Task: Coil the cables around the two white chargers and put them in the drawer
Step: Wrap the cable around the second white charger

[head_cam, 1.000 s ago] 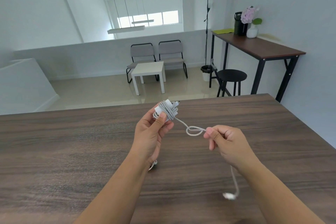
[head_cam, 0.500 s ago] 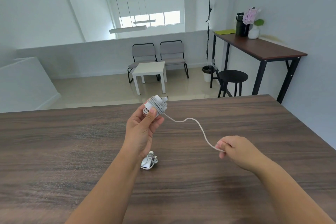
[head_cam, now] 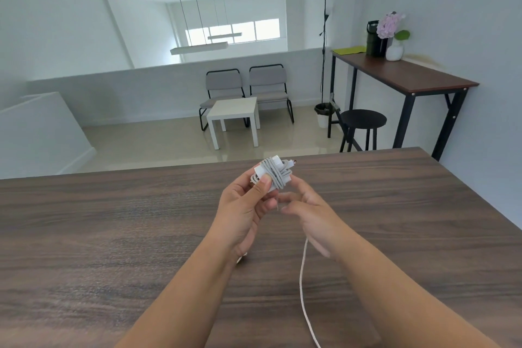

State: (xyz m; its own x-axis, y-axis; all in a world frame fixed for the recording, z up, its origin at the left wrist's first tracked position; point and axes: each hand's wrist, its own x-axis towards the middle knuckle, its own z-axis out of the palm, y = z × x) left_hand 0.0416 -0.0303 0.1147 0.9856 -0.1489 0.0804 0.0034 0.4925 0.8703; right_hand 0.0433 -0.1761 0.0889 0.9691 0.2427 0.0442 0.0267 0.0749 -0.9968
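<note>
My left hand (head_cam: 244, 206) holds a white charger (head_cam: 271, 175) above the dark wooden table (head_cam: 113, 234), thumb pressed on its side. Grey-white cable is wound around the charger in several turns. My right hand (head_cam: 306, 209) sits just right of and below the charger, fingers pinched on the loose cable (head_cam: 302, 285). That free cable hangs down from under my right wrist toward the bottom edge of the view. A sliver of the second white charger (head_cam: 242, 258) shows on the table under my left wrist, mostly hidden. No drawer is visible.
Beyond the table's far edge the floor drops to a lower room with a small white table (head_cam: 234, 118) and two grey chairs (head_cam: 245, 90). A tall side desk (head_cam: 406, 76) with a vase and a black stool (head_cam: 363, 121) stand at the right.
My right hand has swung from far out at the right back in close under the charger, bringing the cable around it. The slack between the hands is gone, and the free end trails downward.
</note>
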